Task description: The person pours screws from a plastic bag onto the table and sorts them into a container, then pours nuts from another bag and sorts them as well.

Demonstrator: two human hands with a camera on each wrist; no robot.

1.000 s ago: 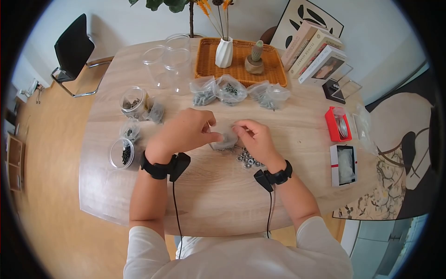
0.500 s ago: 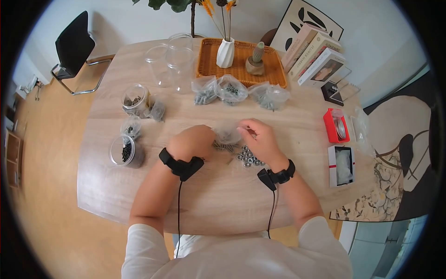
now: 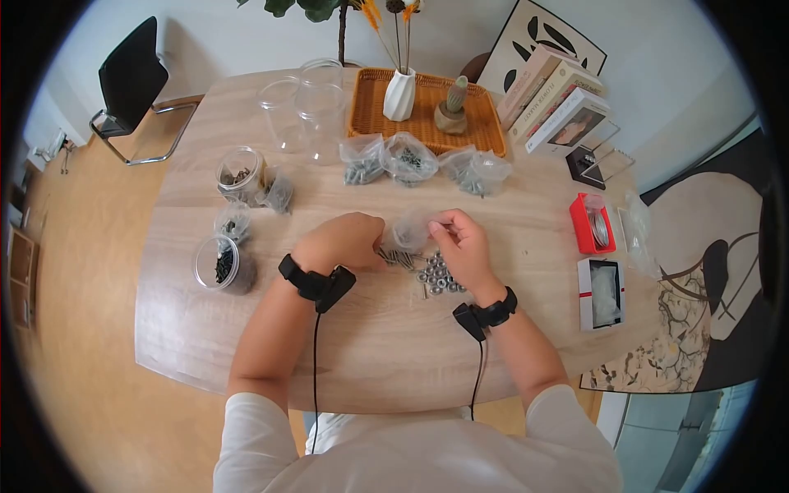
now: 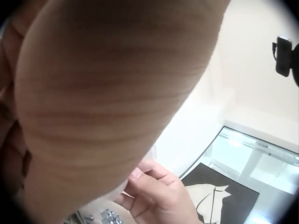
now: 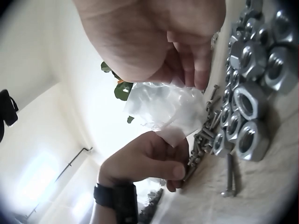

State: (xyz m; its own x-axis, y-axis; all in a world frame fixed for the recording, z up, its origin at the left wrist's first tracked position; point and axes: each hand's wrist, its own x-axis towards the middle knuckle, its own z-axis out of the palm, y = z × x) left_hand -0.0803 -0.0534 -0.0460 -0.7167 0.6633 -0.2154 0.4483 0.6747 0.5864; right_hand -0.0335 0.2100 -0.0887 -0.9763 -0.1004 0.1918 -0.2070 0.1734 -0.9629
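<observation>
A clear plastic bag (image 3: 411, 229) is pinched at its upper edge by my right hand (image 3: 466, 251). In the right wrist view the bag (image 5: 164, 108) hangs crumpled between the hands, its lower corner against my left hand (image 5: 152, 158). My left hand (image 3: 341, 241) is bent down beside a pile of screws (image 3: 400, 259); its thumb and fingers are curled near the screws (image 5: 201, 145), and whether they hold anything cannot be told. Metal nuts (image 3: 441, 277) lie loose below my right hand, one screw (image 5: 229, 175) apart from the pile.
Three bags of hardware (image 3: 411, 158) stand before a wicker tray (image 3: 360, 107). Clear cups (image 3: 319, 123) are behind on the left. Jars (image 3: 238, 267) and small bags (image 3: 279, 195) stand at the left. A red box (image 3: 585, 226) and a white box (image 3: 586, 296) are on the right.
My left hand has turned downward and come to the screws. The bag has been lifted and shifted right with my right hand, uncovering the screws and more of the nuts.
</observation>
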